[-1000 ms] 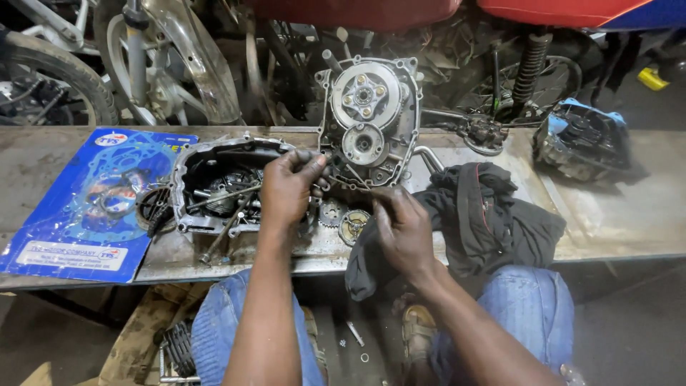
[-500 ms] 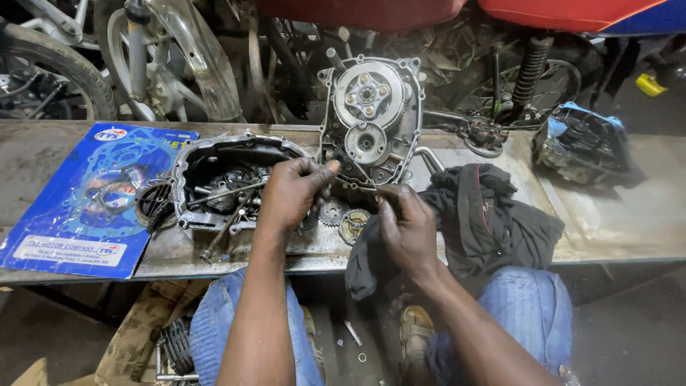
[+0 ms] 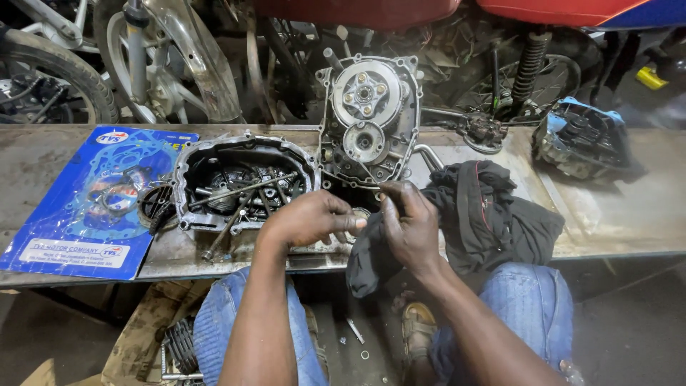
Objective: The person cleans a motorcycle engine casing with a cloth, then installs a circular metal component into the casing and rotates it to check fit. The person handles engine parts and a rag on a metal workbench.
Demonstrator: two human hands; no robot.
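- A cluttered workshop: motorcycle wheels, forks and a shock absorber crowd the background, and a long, stained metal bench point(image 3: 614, 214) runs across in front of the seated person.
- A blue gasket-set package point(image 3: 78, 214) lies flat on the left end of the bench.
- An open engine cover point(image 3: 243, 182) sits beside it, hollow side up, with loose bolts and rods lying inside.
- An engine crankcase point(image 3: 368, 118) stands upright at the back of the bench, its round clutch face turned toward the camera.
- A dark cloth point(image 3: 493, 214) is heaped on the bench to the right and hangs over the front edge.
- A grimy engine part on blue plastic point(image 3: 582, 139) rests at the far right.
- The left hand point(image 3: 307, 220) is curled over the bench's front edge, fingertips pinching a small round metal part point(image 3: 357, 216) just below the crankcase.
- The right hand point(image 3: 409, 225) hovers close beside it, fingers bent against the cloth; whether it grips anything cannot be told.
- Small bolts lie on the floor between the person's feet.
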